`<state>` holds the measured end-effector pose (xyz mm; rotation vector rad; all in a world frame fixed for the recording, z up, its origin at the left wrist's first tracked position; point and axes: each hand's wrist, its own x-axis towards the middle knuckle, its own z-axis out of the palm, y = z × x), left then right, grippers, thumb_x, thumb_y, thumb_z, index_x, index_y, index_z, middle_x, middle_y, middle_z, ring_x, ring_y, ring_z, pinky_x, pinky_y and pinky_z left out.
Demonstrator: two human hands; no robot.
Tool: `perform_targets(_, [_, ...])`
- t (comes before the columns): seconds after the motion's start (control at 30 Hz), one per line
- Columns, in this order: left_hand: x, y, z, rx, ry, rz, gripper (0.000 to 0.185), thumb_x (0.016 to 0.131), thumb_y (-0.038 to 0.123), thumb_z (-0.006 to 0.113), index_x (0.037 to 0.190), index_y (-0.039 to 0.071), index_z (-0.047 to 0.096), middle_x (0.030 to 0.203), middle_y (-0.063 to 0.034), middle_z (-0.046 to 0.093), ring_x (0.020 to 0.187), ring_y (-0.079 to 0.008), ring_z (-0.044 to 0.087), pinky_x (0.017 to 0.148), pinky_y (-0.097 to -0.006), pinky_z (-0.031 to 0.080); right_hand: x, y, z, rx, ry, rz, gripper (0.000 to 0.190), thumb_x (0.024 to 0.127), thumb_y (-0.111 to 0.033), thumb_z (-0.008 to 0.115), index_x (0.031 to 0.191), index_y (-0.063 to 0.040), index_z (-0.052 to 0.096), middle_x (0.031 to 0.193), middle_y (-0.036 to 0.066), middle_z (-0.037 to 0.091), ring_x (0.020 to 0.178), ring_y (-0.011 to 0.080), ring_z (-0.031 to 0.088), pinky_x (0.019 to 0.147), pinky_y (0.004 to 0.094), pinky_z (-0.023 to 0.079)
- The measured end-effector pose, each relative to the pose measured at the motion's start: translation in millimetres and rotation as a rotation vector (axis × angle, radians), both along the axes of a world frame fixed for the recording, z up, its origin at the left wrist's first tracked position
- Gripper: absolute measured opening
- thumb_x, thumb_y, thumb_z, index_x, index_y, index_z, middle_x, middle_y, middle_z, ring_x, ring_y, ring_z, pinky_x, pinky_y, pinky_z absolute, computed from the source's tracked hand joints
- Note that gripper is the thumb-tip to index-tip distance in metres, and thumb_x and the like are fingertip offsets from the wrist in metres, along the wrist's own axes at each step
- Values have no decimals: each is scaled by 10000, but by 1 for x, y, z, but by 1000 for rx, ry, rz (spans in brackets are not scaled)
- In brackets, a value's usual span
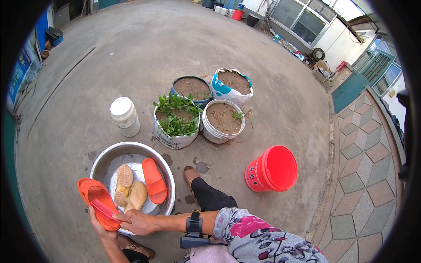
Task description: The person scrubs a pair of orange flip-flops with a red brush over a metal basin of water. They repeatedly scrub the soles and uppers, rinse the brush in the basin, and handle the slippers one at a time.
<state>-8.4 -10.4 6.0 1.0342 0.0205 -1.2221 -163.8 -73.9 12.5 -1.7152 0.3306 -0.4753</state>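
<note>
An orange slide sandal (pixel 86 190) is gripped in my left hand (pixel 101 227) over the near left rim of a metal basin (pixel 164 157). My right hand (pixel 138 222) holds a pink scrubbing brush (pixel 104 210), its bristles against the sandal's footbed. Inside the basin lies a second orange slide sandal (pixel 154 180), sole down along the right side. Beside it are two tan shoes: one tan shoe (pixel 125 177) shows its ridged sole, and the other tan shoe (pixel 137 195) overlaps it. The basin's bottom looks wet.
A red bucket (pixel 260 174) stands to the right. Ahead are a white lidded jar (pixel 125 115), a leafy planter (pixel 174 141), and soil-filled containers, including a white bucket (pixel 210 128). My shoe (pixel 190 172) is beside the basin. A raised paved strip (pixel 361 171) borders the concrete.
</note>
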Motion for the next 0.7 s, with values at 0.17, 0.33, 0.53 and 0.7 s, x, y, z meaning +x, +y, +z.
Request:
perform_targets(0.17, [10,0,4,-7,-31,41,554,914,537,415,1241,92,454,1020,-134,606,762,-283,634,593,-430,545,-3,11,2,30,-24,47,374,845,-72,448,1197,42,506,658,270,533,644,369,597,609,422,450])
perform_targets(0.33, [-9,-3,-1,63,-21,35,553,925,530,405,1238,77,454,1013,-129,607,781,-270,626,630,-412,541,1,11,-13,-46,-19,-79,395,842,-85,453,1207,54,508,658,277,550,667,382,613,625,423,471])
perform_targets(0.53, [-40,-3,-14,-40,-109,-38,463,967,381,419,1296,56,415,1171,-134,553,980,-256,591,836,-369,506,11,-20,-35,7,187,-282,390,813,-112,463,1142,77,555,789,313,598,796,424,618,747,443,491])
perform_targets(0.7, [-40,2,-21,-67,-126,-144,486,968,332,441,1352,43,372,1279,-136,492,1106,-251,540,914,-373,471,11,-35,-39,36,210,-260,311,800,-101,465,1026,80,579,801,311,601,820,430,616,748,455,492])
